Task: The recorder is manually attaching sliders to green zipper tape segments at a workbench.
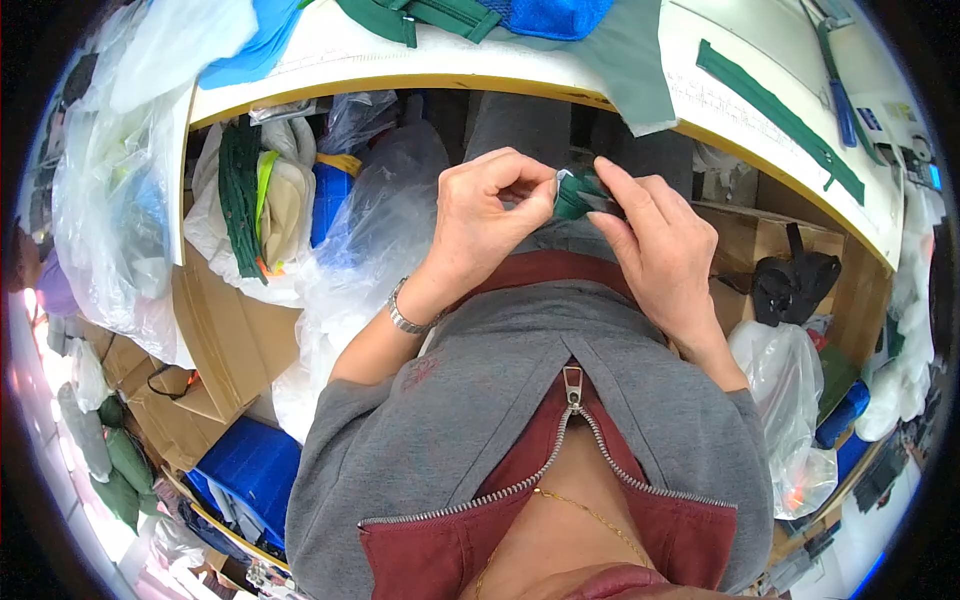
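In front of my body, above my lap, both hands meet at a small dark green fabric piece [573,198] with a whitish bit on its upper left end. My left hand [490,205], a metal watch on its wrist, pinches that end between thumb and forefinger. From the other side my right hand [660,240] has the piece between its thumb and fingers. A greyish, partly see-through part shows near the right fingertips, too small to make out. The fingers hide much of the piece.
A white table [350,62] with a yellowish edge curves ahead of me. On it lie a green strip with a zipper [780,120], grey-green cloth [625,75] and blue mesh fabric [555,15]. Plastic bags [375,215], cardboard [235,335] and a blue bin [250,465] crowd the sides.
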A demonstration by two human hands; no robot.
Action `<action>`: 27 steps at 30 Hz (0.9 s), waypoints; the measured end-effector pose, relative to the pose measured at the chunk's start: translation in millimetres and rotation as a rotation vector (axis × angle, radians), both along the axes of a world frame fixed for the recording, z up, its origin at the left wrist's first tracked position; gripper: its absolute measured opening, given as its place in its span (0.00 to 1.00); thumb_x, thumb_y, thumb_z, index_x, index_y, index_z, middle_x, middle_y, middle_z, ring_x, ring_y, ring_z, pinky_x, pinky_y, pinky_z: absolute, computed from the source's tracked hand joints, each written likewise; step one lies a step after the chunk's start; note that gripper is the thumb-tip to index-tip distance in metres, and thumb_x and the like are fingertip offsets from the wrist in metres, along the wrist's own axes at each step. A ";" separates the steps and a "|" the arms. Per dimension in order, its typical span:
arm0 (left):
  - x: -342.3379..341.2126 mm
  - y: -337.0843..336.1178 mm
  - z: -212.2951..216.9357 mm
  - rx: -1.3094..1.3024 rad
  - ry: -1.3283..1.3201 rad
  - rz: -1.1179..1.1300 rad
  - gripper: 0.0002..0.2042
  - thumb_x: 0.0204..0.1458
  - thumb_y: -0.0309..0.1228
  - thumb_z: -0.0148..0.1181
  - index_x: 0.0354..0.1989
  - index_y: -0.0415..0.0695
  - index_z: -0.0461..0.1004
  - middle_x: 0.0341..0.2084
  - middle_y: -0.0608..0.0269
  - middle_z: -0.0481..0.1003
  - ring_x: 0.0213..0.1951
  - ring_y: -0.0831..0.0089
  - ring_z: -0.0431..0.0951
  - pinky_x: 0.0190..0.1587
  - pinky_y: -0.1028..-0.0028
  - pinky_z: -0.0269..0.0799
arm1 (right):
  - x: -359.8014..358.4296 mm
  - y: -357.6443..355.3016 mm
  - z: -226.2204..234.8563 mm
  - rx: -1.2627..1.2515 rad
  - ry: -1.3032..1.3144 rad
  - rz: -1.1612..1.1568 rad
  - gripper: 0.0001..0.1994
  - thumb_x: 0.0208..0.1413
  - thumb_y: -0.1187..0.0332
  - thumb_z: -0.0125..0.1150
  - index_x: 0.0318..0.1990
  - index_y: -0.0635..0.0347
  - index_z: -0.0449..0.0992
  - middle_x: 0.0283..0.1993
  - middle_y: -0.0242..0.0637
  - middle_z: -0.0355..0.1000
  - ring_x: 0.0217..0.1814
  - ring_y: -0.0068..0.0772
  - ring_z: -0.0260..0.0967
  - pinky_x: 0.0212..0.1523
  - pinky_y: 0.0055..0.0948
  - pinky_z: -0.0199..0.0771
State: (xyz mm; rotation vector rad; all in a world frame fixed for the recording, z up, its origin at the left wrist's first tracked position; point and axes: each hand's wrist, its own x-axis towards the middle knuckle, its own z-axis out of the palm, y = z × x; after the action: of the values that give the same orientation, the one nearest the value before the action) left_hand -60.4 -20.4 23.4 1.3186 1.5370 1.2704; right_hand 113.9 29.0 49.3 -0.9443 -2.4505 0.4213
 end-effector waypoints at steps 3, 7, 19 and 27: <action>3.1 -0.3 5.7 0.048 0.084 0.004 0.02 0.42 0.20 0.58 0.25 0.35 0.74 0.18 0.64 0.72 0.22 0.82 0.72 0.26 0.84 0.67 | -1.1 -1.0 5.0 0.047 -0.044 0.019 0.17 0.41 0.65 0.61 0.41 0.56 0.71 0.26 0.31 0.66 0.26 0.29 0.67 0.23 0.26 0.65; 6.8 -2.0 7.7 0.138 0.221 0.011 0.02 0.40 0.20 0.58 0.24 0.37 0.74 0.18 0.62 0.71 0.21 0.78 0.73 0.24 0.82 0.67 | -3.8 0.3 0.8 0.079 -0.078 0.015 0.14 0.40 0.65 0.61 0.37 0.56 0.72 0.25 0.30 0.66 0.25 0.27 0.67 0.22 0.25 0.64; 14.9 -3.3 -13.5 0.379 0.611 0.000 0.05 0.34 0.17 0.59 0.22 0.38 0.72 0.17 0.60 0.70 0.19 0.70 0.73 0.21 0.77 0.68 | -5.4 11.0 -3.6 0.019 -0.242 0.088 0.07 0.43 0.66 0.57 0.30 0.57 0.73 0.21 0.33 0.66 0.23 0.32 0.68 0.23 0.27 0.67; 7.9 -6.8 -13.1 0.054 0.089 -0.001 0.02 0.40 0.18 0.57 0.24 0.35 0.73 0.19 0.63 0.72 0.23 0.81 0.72 0.26 0.83 0.68 | -0.4 15.6 -29.1 -0.768 0.112 0.036 0.10 0.47 0.64 0.57 0.30 0.63 0.75 0.23 0.42 0.71 0.24 0.37 0.71 0.26 0.29 0.67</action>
State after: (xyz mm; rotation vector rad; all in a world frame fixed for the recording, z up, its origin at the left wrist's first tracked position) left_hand -52.5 -27.3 10.3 1.4271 1.5723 1.2765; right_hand 113.4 44.7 20.2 -1.1123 -2.2082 1.4476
